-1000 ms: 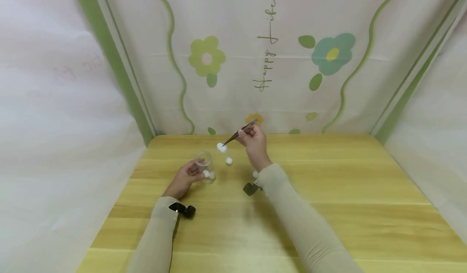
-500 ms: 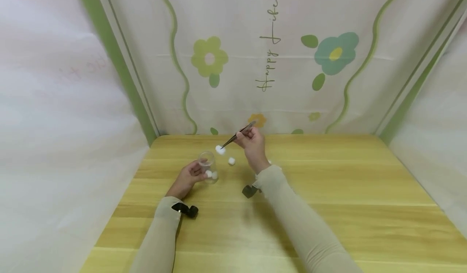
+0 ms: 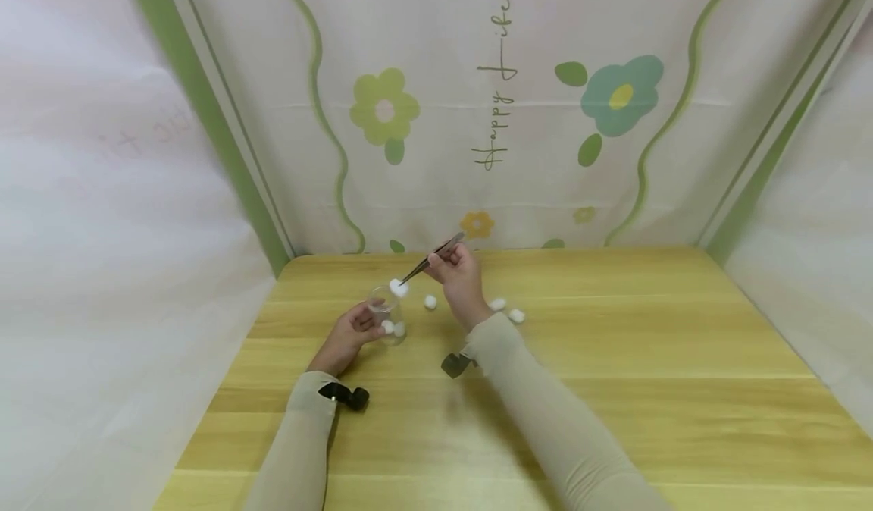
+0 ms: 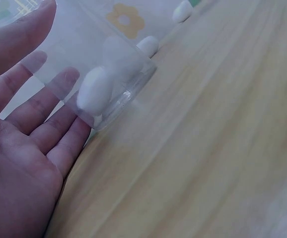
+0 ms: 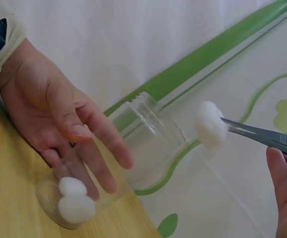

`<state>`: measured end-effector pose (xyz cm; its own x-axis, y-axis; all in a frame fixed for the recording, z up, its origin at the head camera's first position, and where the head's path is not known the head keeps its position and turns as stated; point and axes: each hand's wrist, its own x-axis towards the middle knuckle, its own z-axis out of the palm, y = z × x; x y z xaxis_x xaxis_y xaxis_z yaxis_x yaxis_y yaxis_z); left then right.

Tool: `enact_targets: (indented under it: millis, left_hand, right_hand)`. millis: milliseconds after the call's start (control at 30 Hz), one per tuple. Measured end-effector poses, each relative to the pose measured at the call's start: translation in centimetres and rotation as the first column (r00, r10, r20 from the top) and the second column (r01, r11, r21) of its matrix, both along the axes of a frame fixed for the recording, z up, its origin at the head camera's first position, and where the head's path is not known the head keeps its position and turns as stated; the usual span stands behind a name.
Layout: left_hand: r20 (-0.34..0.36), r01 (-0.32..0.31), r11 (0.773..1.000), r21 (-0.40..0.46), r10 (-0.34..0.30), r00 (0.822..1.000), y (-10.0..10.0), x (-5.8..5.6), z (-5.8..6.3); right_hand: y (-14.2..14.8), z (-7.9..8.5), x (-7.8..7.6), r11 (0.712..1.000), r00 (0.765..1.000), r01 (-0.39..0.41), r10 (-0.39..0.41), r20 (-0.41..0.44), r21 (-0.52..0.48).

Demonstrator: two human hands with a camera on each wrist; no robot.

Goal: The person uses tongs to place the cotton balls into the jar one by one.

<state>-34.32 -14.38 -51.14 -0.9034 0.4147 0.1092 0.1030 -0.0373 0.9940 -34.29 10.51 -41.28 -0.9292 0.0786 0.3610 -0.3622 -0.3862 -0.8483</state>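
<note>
With curled fingers, my left hand [image 3: 346, 338] holds a clear plastic jar [image 5: 151, 148], open at the top, on the table. Two white cotton balls [image 5: 77, 207] lie at the bottom of the jar. My right hand [image 3: 462, 282] pinches a pair of dark metal tweezers [image 5: 265, 136]. Their tips grip another cotton ball [image 5: 210, 124], which hangs just outside the jar's mouth in the right wrist view. In the left wrist view the jar's lower part shows close to my fingers [image 4: 66, 82].
One loose cotton ball [image 3: 430, 302] lies right of the jar. Two more, a nearer one [image 3: 517, 316] and a farther one [image 3: 498, 304], lie beyond my right wrist. The wooden table [image 3: 614, 359] ends at a flowered curtain [image 3: 436, 177] behind.
My right hand has moved left and down, bringing the tweezers and their cotton ball to the jar's mouth. The two cotton balls by my right wrist have come into fuller view.
</note>
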Motion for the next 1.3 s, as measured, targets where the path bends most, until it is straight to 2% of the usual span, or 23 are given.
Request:
enact_targets:
  millis: [567,733,1000,1300]
  left_hand:
    - [0.017,-0.004,1.000,-0.003,0.004,1.000,0.0,-0.1,0.1]
    - [0.017,-0.009,1.000,-0.001,0.009,1.000,0.1,0.2,0.3]
    - [0.028,-0.028,0.999,-0.016,0.029,0.999,0.2,0.3,0.3]
    - [0.027,-0.023,0.999,-0.027,0.024,0.999,0.2,0.2,0.2]
  right_hand:
    - [-1.3,-0.3,0.0,1.000,1.000,-0.016,0.017,-0.008,0.019]
    - [-1.6,-0.3,0.0,1.000,1.000,-0.023,0.023,-0.014,0.014]
    - [-2.2,-0.5,-0.1,0.999,1.000,-0.028,0.028,0.002,0.020]
    - [-2.4,-0.7,0.1,0.999,0.999,-0.034,0.034,0.026,0.029]
